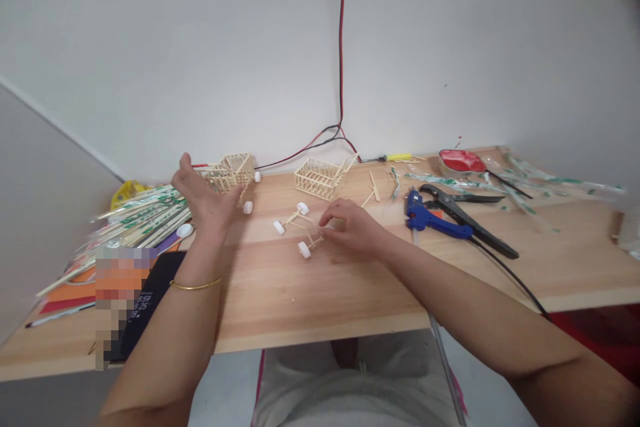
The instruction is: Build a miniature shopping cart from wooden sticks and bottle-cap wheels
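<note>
My left hand (203,197) is raised above the wooden table (380,280), fingers closed around a small stick-built cart (230,172) with white wheels. My right hand (350,227) rests on the table, its fingertips pinching a stick chassis (299,227) that carries three white wheels. A second stick basket frame (320,177) lies just beyond the right hand, apart from both hands.
A blue glue gun (433,217) and black pliers (470,217) lie right of my right hand. Wrapped chopsticks (140,217) are piled at the left, with a phone (150,300) near the front edge. A red tin (461,161) and a screwdriver (395,157) sit at the back; red and black wires (341,80) hang down the wall.
</note>
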The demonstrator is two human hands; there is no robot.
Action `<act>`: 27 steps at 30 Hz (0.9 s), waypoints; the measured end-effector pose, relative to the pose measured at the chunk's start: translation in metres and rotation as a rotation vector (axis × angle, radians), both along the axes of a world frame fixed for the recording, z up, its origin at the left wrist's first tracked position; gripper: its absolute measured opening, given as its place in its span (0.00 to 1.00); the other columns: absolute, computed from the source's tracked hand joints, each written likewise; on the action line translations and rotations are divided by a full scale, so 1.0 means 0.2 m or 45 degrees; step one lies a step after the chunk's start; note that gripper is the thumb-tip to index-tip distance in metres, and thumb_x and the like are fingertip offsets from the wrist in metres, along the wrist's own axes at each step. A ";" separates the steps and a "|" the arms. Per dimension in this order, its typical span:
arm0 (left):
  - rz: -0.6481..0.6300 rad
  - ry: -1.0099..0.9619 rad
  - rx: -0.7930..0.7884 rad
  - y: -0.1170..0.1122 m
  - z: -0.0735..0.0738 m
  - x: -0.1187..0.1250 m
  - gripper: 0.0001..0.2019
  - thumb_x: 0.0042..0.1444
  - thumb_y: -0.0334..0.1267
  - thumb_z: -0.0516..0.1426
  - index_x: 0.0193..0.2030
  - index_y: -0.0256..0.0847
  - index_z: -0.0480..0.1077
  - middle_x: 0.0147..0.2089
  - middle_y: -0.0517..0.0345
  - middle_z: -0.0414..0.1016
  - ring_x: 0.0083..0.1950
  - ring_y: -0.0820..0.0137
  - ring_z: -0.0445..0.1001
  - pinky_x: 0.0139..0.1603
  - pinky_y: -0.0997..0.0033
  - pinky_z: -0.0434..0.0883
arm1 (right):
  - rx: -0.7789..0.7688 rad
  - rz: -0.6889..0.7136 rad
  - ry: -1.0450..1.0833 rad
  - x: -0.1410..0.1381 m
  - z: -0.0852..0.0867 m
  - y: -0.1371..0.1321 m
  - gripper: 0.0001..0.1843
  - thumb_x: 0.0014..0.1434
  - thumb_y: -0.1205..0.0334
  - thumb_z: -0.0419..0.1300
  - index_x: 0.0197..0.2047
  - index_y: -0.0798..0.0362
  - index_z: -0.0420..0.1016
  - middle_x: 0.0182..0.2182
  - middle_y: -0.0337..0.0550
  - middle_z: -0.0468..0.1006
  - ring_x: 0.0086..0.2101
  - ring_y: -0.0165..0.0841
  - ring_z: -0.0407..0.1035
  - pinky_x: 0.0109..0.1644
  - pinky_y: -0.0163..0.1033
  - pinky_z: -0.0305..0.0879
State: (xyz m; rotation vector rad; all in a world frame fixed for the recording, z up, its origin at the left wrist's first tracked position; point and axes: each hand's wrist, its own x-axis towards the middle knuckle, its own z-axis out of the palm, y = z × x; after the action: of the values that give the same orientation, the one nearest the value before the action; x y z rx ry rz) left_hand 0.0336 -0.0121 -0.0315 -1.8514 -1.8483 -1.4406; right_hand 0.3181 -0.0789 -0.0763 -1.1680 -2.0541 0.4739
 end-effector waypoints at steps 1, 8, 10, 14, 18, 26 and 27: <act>0.000 0.010 -0.003 0.00 0.00 0.00 0.57 0.36 0.42 0.70 0.69 0.30 0.42 0.63 0.34 0.50 0.65 0.49 0.51 0.65 0.48 0.60 | -0.003 -0.003 -0.005 0.00 0.00 0.00 0.04 0.54 0.60 0.64 0.32 0.50 0.77 0.36 0.45 0.78 0.41 0.38 0.70 0.50 0.47 0.63; -0.062 -0.008 0.051 -0.02 0.03 0.00 0.56 0.39 0.45 0.71 0.69 0.35 0.42 0.64 0.38 0.47 0.65 0.48 0.50 0.67 0.41 0.54 | -0.008 0.000 0.000 0.00 -0.02 0.00 0.05 0.54 0.59 0.64 0.32 0.51 0.77 0.37 0.45 0.78 0.42 0.38 0.69 0.51 0.47 0.63; -0.074 0.044 0.167 -0.06 0.07 0.01 0.53 0.41 0.47 0.70 0.68 0.38 0.44 0.63 0.40 0.47 0.66 0.47 0.49 0.68 0.39 0.50 | -0.019 -0.010 -0.004 0.00 -0.02 0.00 0.04 0.54 0.59 0.64 0.33 0.50 0.77 0.37 0.45 0.77 0.42 0.38 0.69 0.51 0.48 0.62; -0.155 0.216 0.483 -0.16 0.14 0.07 0.40 0.48 0.43 0.66 0.65 0.43 0.53 0.62 0.44 0.53 0.64 0.52 0.55 0.65 0.44 0.58 | -0.026 -0.017 -0.016 0.00 -0.02 0.00 0.04 0.54 0.60 0.65 0.33 0.50 0.77 0.37 0.45 0.77 0.42 0.38 0.68 0.51 0.47 0.62; -0.632 0.483 0.403 -0.22 0.15 0.17 0.16 0.57 0.36 0.59 0.53 0.44 0.67 0.51 0.50 0.70 0.54 0.60 0.69 0.56 0.54 0.68 | -0.002 -0.018 -0.039 0.00 -0.03 0.00 0.04 0.54 0.60 0.65 0.34 0.51 0.77 0.37 0.46 0.76 0.42 0.38 0.68 0.51 0.48 0.61; -1.313 0.725 -0.330 -0.22 0.08 0.26 0.17 0.59 0.34 0.58 0.56 0.41 0.69 0.54 0.50 0.75 0.53 0.62 0.69 0.52 0.59 0.69 | 0.009 0.000 -0.051 -0.01 -0.02 -0.01 0.06 0.54 0.59 0.66 0.34 0.51 0.78 0.37 0.46 0.75 0.42 0.38 0.67 0.50 0.47 0.61; -1.318 0.737 -0.368 -0.22 0.07 0.26 0.19 0.58 0.34 0.58 0.57 0.41 0.68 0.54 0.50 0.74 0.53 0.62 0.69 0.52 0.59 0.69 | 0.004 -0.002 -0.055 -0.01 -0.02 -0.01 0.06 0.54 0.59 0.66 0.34 0.51 0.78 0.37 0.46 0.75 0.42 0.38 0.67 0.49 0.47 0.60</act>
State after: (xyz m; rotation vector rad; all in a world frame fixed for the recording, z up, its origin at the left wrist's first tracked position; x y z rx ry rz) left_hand 0.0861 -0.0566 -0.0166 -3.1525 -0.8305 -0.5995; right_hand 0.3155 -0.0811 -0.0803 -1.1872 -2.0896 0.4483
